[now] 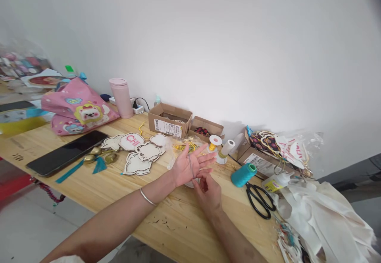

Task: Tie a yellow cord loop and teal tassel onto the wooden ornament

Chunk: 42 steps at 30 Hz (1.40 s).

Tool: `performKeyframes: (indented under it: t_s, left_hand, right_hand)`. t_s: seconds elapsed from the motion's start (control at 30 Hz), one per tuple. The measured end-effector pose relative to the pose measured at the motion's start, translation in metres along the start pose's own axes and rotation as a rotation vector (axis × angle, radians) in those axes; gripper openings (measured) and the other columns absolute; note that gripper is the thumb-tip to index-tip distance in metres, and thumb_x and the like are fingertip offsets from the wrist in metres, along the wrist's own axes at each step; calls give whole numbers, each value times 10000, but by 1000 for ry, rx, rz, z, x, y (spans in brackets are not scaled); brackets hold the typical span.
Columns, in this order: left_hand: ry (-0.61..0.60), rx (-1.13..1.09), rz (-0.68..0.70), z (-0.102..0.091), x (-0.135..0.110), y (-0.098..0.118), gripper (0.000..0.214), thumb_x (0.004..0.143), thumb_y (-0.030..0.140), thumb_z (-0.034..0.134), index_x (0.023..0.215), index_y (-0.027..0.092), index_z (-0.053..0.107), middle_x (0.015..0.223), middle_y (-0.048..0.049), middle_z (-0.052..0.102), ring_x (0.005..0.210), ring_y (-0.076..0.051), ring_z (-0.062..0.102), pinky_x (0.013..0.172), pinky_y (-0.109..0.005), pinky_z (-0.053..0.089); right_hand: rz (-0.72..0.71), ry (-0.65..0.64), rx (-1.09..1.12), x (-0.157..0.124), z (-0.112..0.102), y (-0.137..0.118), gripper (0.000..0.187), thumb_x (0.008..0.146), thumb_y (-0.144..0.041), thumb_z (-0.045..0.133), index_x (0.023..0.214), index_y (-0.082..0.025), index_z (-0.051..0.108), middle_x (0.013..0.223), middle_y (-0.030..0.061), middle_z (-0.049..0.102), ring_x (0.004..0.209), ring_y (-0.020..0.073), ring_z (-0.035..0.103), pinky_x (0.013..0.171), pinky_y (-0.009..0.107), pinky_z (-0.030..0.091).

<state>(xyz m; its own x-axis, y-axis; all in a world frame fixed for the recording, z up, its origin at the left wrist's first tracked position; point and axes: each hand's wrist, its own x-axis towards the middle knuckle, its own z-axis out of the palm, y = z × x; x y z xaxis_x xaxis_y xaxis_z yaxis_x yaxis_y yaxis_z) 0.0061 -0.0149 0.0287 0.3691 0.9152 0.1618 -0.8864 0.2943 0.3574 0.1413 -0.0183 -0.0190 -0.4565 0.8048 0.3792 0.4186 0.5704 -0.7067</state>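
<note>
Palm up and fingers spread, my left hand (pixel 187 166) is above the middle of the table. A thin greyish thread (pixel 191 163) crosses its palm and runs down toward my right fingers. My right hand (pixel 210 193) is closed in a pinch at the lower edge of the left palm, on the thread's lower end; the fingertips partly hide it. Below the hands, a small white round thing (pixel 189 184) is mostly covered. Just behind the left fingers are a spool of yellow thread (pixel 213 146) and a bundle of yellow cord (pixel 187 147).
White cloud-shaped cutouts (pixel 145 152), brass bells (pixel 89 158) and a black phone (pixel 68 152) lie to the left. Rightward are a teal thread cone (pixel 243 174), black scissors (pixel 260 201), a glue bottle (pixel 276 183) and white cloth (pixel 324 215). Cardboard boxes (pixel 170 120) line the wall.
</note>
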Motion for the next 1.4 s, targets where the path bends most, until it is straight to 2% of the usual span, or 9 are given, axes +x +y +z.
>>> performKeyframes:
  t_s: [0.2,0.3,0.4,0.53,0.67,0.93,1.07,1.17,1.4]
  left_hand:
    - [-16,2,62,4,-2,-3,669,761,644,257,1248,214,418,1235,-170,485,1183,-293,394,927,-475,267]
    - [-54,-3,119,4,-3,-4,620,785,617,241,1008,180,620,1271,-151,456,1231,-299,324,955,-479,244]
    - [-57,-8,130,7,-3,-4,552,868,459,213,820,161,675,1308,-95,429,1264,-269,273,996,-454,206]
    - [-53,-14,124,9,-3,-2,442,886,358,226,1047,188,601,1312,-87,426,1264,-252,279,1010,-451,186]
    - [-67,-21,139,8,-3,-1,497,847,474,265,1258,232,405,1329,-127,392,1251,-279,298,990,-490,195]
    - [42,-47,275,11,-5,9,468,838,206,295,1300,277,321,1308,-84,430,1202,-214,391,981,-462,251]
    - [131,-51,386,8,-4,22,468,824,196,315,1284,273,349,1295,-88,445,1176,-217,423,958,-451,295]
    - [144,-11,387,1,-3,26,465,822,223,333,1285,268,348,1283,-114,452,1157,-234,442,935,-481,309]
    - [22,20,120,3,-7,17,466,817,238,337,1282,255,352,1179,-124,541,1071,-266,512,869,-516,343]
  right_hand:
    - [-86,48,-5,0,2,1,190,796,-313,481,743,-157,577,510,-43,440,444,70,381,456,181,295]
    - [-125,18,29,0,0,-1,194,805,-296,464,715,-158,567,534,-31,477,458,72,399,467,180,312]
    - [-112,-8,46,0,0,-1,181,802,-290,464,724,-161,565,542,-28,487,464,76,404,470,182,321]
    - [-62,-6,70,1,1,0,172,795,-298,469,739,-164,559,506,-41,440,448,76,366,455,187,305]
    - [-54,-56,135,0,3,0,161,794,-307,469,760,-169,544,512,-48,409,454,74,342,448,189,285]
    - [165,-144,347,-3,-4,-2,340,781,-299,469,1096,-186,406,591,-58,428,474,77,374,436,179,287]
    - [48,-327,147,-13,-16,-13,205,806,-308,433,897,-206,587,537,-34,481,469,90,408,438,191,292]
    - [-121,-293,-62,-22,-32,-28,235,826,-289,415,758,-225,631,559,-12,553,499,106,464,463,203,316]
    - [-284,-248,-516,4,-78,-67,307,832,-327,423,623,-199,608,572,15,550,497,100,474,439,211,260]
